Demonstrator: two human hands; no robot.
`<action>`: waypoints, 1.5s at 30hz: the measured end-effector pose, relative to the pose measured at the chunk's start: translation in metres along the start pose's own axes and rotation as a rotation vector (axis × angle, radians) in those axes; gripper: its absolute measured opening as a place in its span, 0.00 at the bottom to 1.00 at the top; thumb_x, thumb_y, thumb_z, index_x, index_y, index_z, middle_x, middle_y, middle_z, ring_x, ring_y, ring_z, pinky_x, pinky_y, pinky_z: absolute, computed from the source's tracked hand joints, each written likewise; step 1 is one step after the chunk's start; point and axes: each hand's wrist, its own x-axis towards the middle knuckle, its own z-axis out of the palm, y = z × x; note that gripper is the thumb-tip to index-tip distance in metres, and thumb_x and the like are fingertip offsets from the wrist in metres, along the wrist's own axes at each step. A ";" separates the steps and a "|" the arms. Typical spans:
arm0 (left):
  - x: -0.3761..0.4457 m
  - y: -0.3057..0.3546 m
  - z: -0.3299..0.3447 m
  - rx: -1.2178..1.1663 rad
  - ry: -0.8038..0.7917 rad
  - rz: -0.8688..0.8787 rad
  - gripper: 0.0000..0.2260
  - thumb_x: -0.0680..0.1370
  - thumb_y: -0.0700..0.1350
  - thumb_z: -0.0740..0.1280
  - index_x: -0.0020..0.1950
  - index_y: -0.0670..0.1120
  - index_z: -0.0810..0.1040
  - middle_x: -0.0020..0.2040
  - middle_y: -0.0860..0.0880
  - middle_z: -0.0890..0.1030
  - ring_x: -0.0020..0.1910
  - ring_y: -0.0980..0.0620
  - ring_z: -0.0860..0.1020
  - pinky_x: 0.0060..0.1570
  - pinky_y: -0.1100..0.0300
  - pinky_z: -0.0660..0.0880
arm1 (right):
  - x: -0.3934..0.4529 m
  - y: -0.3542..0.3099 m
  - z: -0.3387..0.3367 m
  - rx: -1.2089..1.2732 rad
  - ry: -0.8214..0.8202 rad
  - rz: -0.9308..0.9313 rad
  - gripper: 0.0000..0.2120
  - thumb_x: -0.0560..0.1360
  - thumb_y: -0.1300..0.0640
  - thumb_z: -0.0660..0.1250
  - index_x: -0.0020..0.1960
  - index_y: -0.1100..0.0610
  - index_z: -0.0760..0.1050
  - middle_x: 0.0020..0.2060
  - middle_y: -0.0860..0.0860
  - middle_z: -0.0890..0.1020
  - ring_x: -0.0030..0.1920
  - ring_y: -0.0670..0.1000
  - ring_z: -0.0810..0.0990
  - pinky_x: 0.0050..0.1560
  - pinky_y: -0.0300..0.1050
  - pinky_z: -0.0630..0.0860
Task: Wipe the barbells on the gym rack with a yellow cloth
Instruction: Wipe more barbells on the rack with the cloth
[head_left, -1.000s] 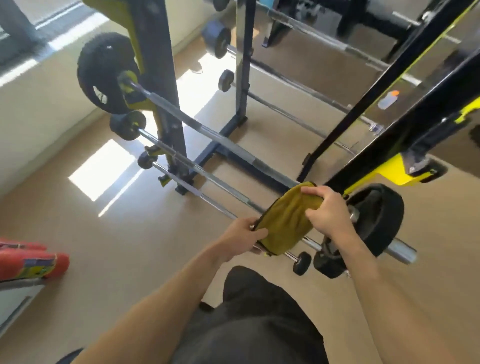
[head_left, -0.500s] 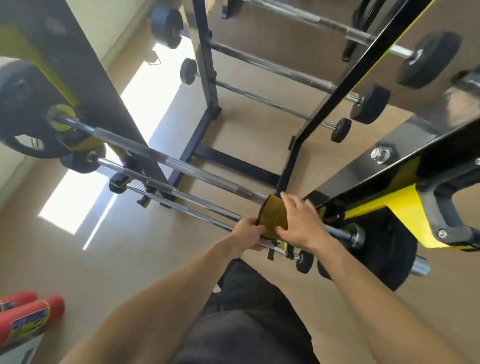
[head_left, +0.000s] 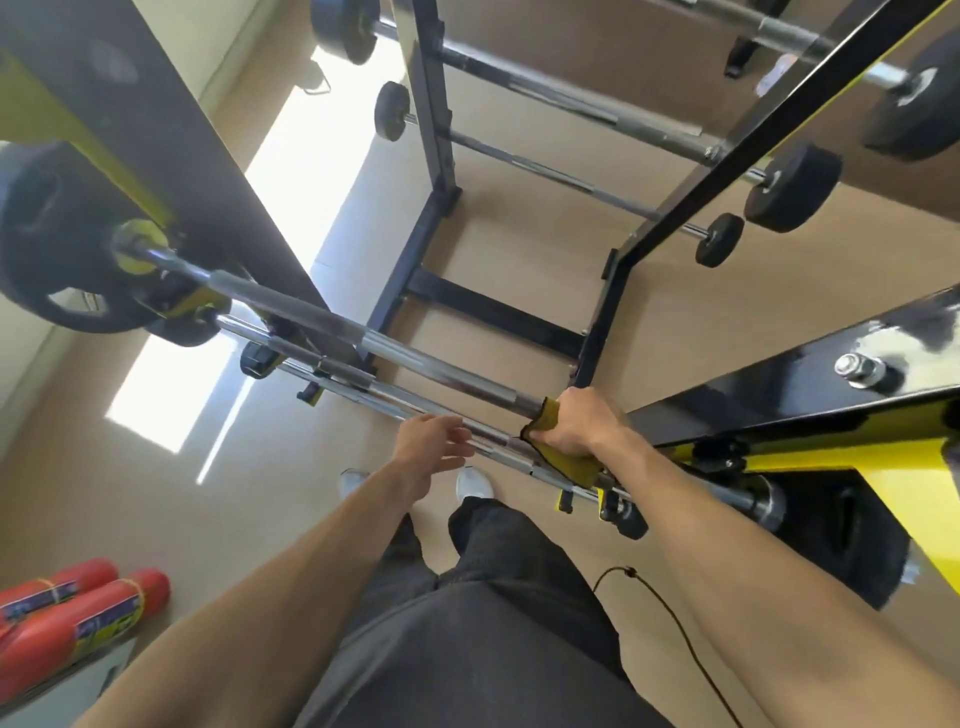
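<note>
Tan floor (head_left: 519, 249) underfoot, smooth, crossed by bright sunlit patches (head_left: 171, 395) at left, beside a pale wall (head_left: 21, 343). Black and yellow gym rack (head_left: 810, 410) close in, with a bolt (head_left: 860, 370) on its glossy right beam and a second black frame (head_left: 431, 156) further off carrying more barbells with small black plates (head_left: 792, 188). Top barbell (head_left: 363, 340) on the near rack, running from a large black plate (head_left: 52, 249) at left across to the right, with two thinner bars (head_left: 337, 374) racked just below it. Yellow cloth (head_left: 563, 460) wrapped around that top bar near its right end, clenched there by right hand (head_left: 582, 423), fingers curled over cloth and bar together, a corner of fabric hanging beneath the wrist. Left hand (head_left: 431, 441) released, fingers relaxed and spread, hovering just beside the lower bars, whether touching them cannot be told. Red cylinders (head_left: 78, 618) with labels lying at lower left on something pale. Dark trousers (head_left: 478, 623) and white shoes (head_left: 472, 483) directly below, and a thin dark cord (head_left: 670, 618) trailing across the floor at right. No containers in view.
</note>
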 end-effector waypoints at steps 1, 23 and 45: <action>0.001 0.004 -0.008 -0.057 0.034 0.006 0.10 0.83 0.41 0.62 0.58 0.38 0.78 0.46 0.40 0.83 0.39 0.47 0.83 0.42 0.54 0.82 | 0.002 -0.003 0.000 -0.002 0.007 -0.005 0.24 0.72 0.34 0.69 0.54 0.54 0.76 0.45 0.51 0.79 0.42 0.53 0.78 0.43 0.45 0.74; 0.026 0.066 -0.099 -0.163 0.178 0.079 0.13 0.83 0.39 0.62 0.67 0.43 0.74 0.54 0.43 0.82 0.51 0.45 0.83 0.52 0.52 0.82 | 0.044 -0.189 -0.013 0.030 0.243 -0.179 0.13 0.74 0.45 0.72 0.50 0.54 0.78 0.36 0.48 0.78 0.36 0.50 0.79 0.34 0.41 0.74; 0.033 0.043 -0.203 -0.298 0.185 -0.055 0.08 0.81 0.41 0.65 0.56 0.39 0.79 0.50 0.38 0.84 0.44 0.41 0.85 0.50 0.47 0.82 | 0.092 -0.338 -0.027 0.129 0.338 -0.353 0.23 0.72 0.35 0.70 0.53 0.54 0.80 0.44 0.51 0.84 0.44 0.54 0.84 0.39 0.42 0.74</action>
